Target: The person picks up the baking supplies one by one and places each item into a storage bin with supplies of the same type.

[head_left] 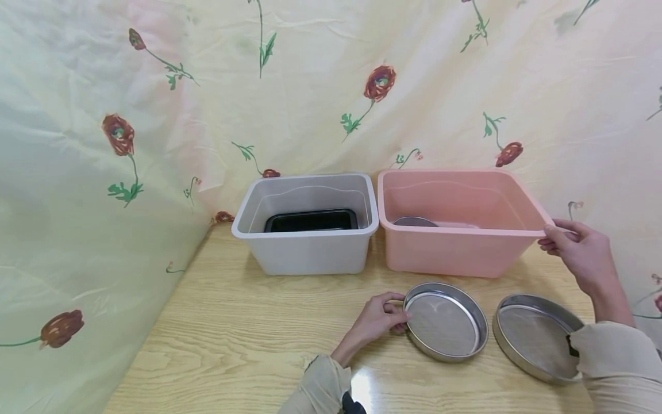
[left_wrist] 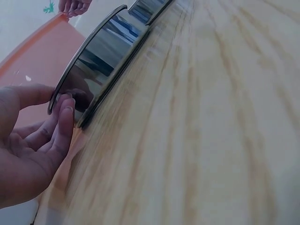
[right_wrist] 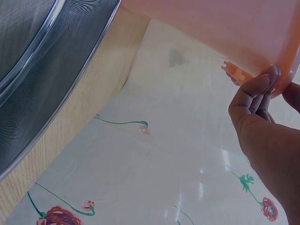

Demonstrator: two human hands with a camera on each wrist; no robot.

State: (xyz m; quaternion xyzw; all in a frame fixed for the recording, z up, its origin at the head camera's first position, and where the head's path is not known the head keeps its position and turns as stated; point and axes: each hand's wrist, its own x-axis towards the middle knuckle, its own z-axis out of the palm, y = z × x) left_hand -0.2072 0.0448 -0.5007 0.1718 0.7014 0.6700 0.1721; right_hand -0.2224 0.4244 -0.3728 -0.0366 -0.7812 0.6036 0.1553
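My left hand (head_left: 376, 319) pinches the left rim of a round metal sieve (head_left: 446, 323) with fine mesh, which sits on the table. In the left wrist view, the fingers (left_wrist: 63, 129) lie against the sieve's shiny side wall (left_wrist: 101, 58). Farther right, my right hand (head_left: 587, 253) grips the front right corner of a pink plastic tub (head_left: 450, 253). The right wrist view shows its thumb and fingers on either side of the tub's rim. A second round sieve (head_left: 535, 336) lies below that hand, partly hidden by the right sleeve.
Left of the pink tub stands a grey-white tub (head_left: 310, 253) holding a black rectangular pan (head_left: 310, 221). Inside the pink tub, a round grey thing (head_left: 414, 222) shows partly above the front rim. A flowered cloth (head_left: 310, 86) hangs behind the wooden table (head_left: 222, 328).
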